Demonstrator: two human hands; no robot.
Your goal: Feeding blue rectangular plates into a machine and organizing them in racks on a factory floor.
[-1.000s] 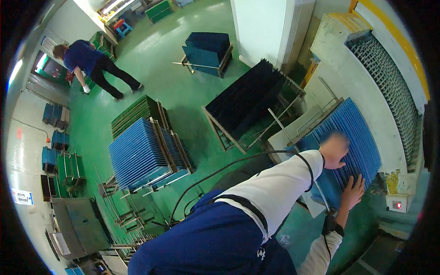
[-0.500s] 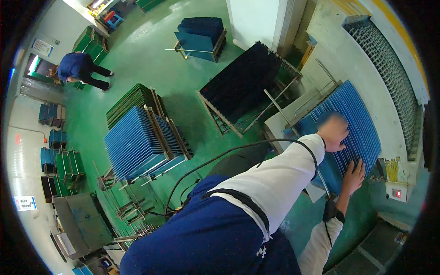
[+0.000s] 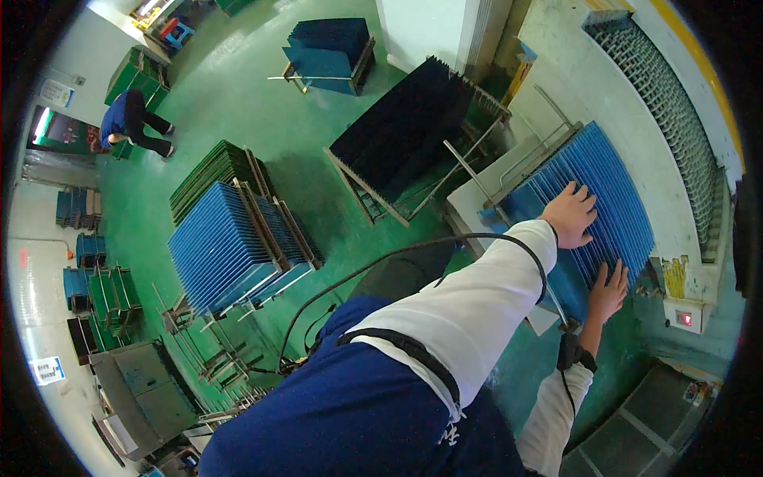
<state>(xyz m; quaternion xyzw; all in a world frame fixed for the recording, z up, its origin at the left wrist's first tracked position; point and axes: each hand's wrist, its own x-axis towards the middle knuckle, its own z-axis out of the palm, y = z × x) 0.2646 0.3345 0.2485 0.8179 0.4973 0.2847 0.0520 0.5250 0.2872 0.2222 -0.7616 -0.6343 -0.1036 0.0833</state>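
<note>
A row of thin blue panels (image 3: 616, 191) stands on edge, closely spaced, in a metal rack (image 3: 477, 187) at the right. My left hand (image 3: 569, 216) lies across the panels' upper edges, fingers spread, near a broader blue panel face (image 3: 520, 205) at the row's left end. Against the near side of the same row rests my right hand (image 3: 608, 294), its fingers stretched along the panel edges. Both hands touch the panels; neither is visibly closed around one. A black band (image 3: 569, 350) circles my right wrist, and a black cable (image 3: 413, 248) runs along my left arm.
Beside the rack stands a pale machine with a long bed of rollers (image 3: 660, 119) and a red-lit switch (image 3: 683, 318). Leftward are a rack of black panels (image 3: 405, 127) and a stack of blue panels (image 3: 218, 246). Another person (image 3: 131, 123) bends over far left.
The whole view has shifted slightly. My left hand, blurred before, now shows sharply with its fingers spread over the panel edges. My right hand keeps nearly the same place on the row.
</note>
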